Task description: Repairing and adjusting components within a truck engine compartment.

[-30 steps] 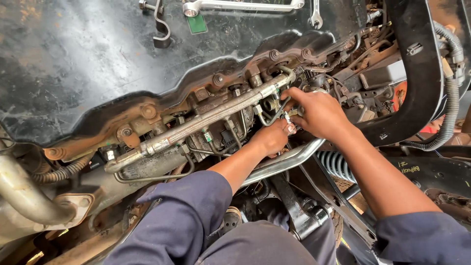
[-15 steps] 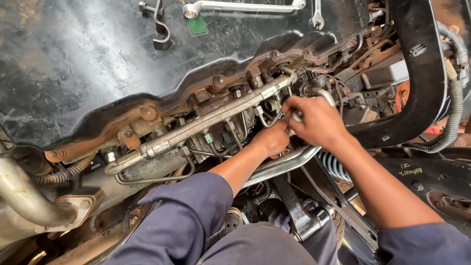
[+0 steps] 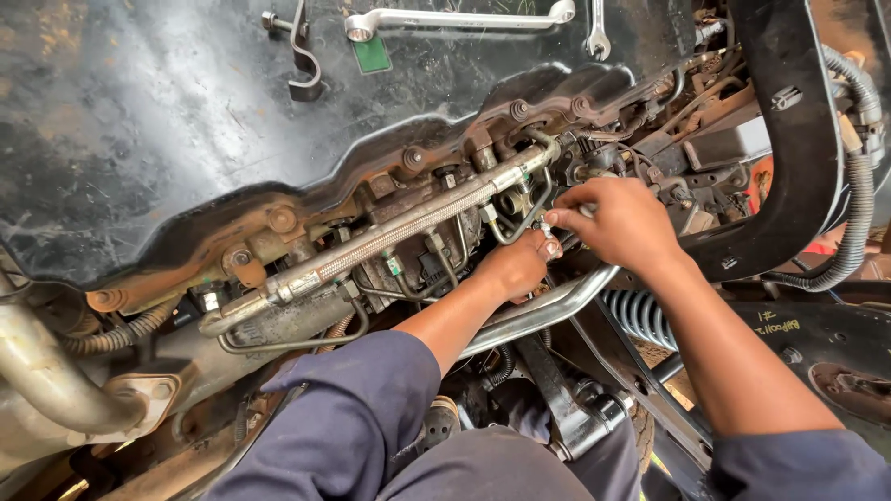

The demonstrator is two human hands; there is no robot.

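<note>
At the far left edge a thick silver exhaust pipe (image 3: 42, 376) curves down out of view, with a ribbed hose (image 3: 116, 336) just beside it and little free room between them. Next along, a long silver fuel rail (image 3: 390, 232) runs diagonally up to the right across the rusty engine block (image 3: 278, 223), thin metal lines (image 3: 297, 345) looping under it. Above the block spreads a broad dark metal panel (image 3: 167, 121), mostly bare; near its top edge lie a bent bracket (image 3: 302, 70), a long ring spanner (image 3: 455, 19) and a smaller open-ended spanner (image 3: 597, 28), well apart from the hands. Toward the middle, the person's left hand (image 3: 515, 264) is tucked low against the engine below the rail's right end, fingers curled under and hidden, so whether it grips anything cannot be told. Just right of it, the right hand (image 3: 622, 223) reaches in with fingers pressed together, pinching a small pale fitting (image 3: 546, 227) close under the rail end, in a tight pocket crowded by pipes. Below both forearms a shiny bent tube (image 3: 538, 311) crosses. At the right, a black frame member (image 3: 789, 139) and a corrugated hose (image 3: 858, 186) hem in the space.
</note>
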